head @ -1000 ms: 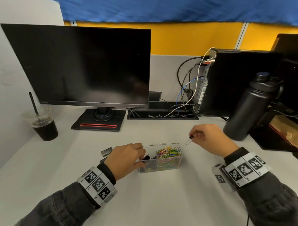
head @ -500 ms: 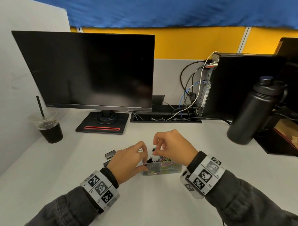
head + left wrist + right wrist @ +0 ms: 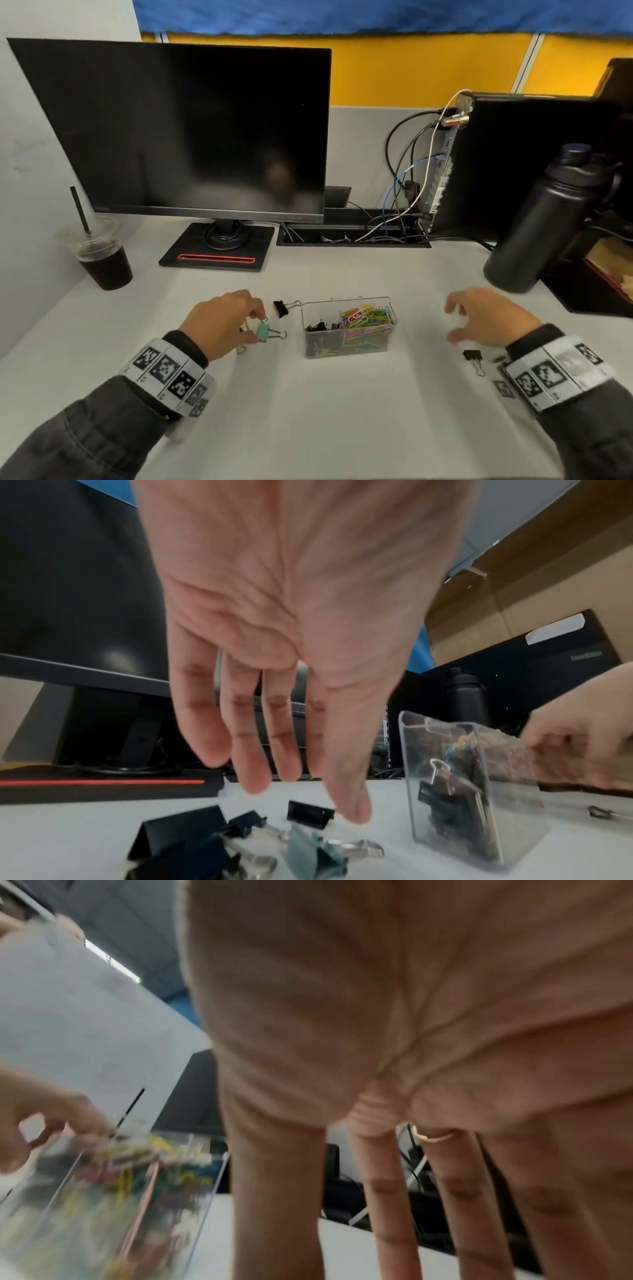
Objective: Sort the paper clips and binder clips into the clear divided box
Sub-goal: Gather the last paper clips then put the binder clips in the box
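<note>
At frame centre we see the clear box (image 3: 347,347): black binder clips (image 3: 322,327) left, coloured paper clips (image 3: 368,317) right; both hands, left (image 3: 222,323) and right (image 3: 493,320), hang relaxed, empty.

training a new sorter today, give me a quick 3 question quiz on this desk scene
1. True or false: the coloured paper clips fill the right compartment of the clear divided box.
2. Which loose clip lies nearest the left hand? A) teal binder clip B) black binder clip near the right wrist C) black binder clip left of the box
3. Fill in: the right hand holds ____.

Key: 1 true; 2 A; 3 nothing
</note>
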The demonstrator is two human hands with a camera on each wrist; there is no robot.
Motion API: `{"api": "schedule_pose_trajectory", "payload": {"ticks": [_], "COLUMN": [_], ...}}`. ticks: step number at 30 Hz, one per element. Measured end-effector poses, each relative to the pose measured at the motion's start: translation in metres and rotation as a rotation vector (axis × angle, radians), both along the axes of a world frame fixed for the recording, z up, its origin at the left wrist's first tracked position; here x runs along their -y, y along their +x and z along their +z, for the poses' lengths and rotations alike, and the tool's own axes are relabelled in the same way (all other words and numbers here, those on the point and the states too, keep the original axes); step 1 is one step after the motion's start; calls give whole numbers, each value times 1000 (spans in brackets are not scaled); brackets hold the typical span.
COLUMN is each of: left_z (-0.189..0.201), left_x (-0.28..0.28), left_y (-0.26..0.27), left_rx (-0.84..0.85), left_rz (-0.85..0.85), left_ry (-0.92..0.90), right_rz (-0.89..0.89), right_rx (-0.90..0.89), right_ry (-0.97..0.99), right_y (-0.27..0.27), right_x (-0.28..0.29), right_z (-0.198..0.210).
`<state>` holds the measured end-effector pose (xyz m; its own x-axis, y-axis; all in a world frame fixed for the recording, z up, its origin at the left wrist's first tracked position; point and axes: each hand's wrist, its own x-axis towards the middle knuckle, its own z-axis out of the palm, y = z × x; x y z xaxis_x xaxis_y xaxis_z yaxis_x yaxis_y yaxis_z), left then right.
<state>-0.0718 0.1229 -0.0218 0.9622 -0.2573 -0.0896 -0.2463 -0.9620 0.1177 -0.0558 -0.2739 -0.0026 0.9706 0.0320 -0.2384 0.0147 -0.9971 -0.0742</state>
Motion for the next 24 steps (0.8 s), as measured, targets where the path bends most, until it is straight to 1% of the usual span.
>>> {"api": "schedule_pose_trajectory", "payload": {"ticks": [2, 4, 7, 10, 13, 17, 21, 24], "left_z": [-6, -11, -14, -17, -19, -19, -16, -10], "left_x": [-1, 2, 7, 10, 11, 10, 9, 6], "left_y": [1, 3, 9, 13, 15, 12, 7, 2], "left_rx": [-34, -52, -60, -93, -119, -123, -80, -22], "left_rz": [1, -11, -18, -27, -20, -2, 0, -13], "left_ry": [10, 8, 30, 91, 100, 84, -3, -75], "right_rz": [-68, -89, -79, -60, -39, -13, 32, 165], "right_rx": [-115, -163, -129, -106, -95, -9, 184, 301], "right_ry": [-50, -36, -11, 45, 48, 72, 190, 249], "right_y": [-11, -18, -17, -15, -16, -14, -11, -11], "right_x": [13, 19, 22, 21, 19, 16, -6, -35], "right_z": [-16, -29, -37, -37, -35, -24, 9, 31]}}
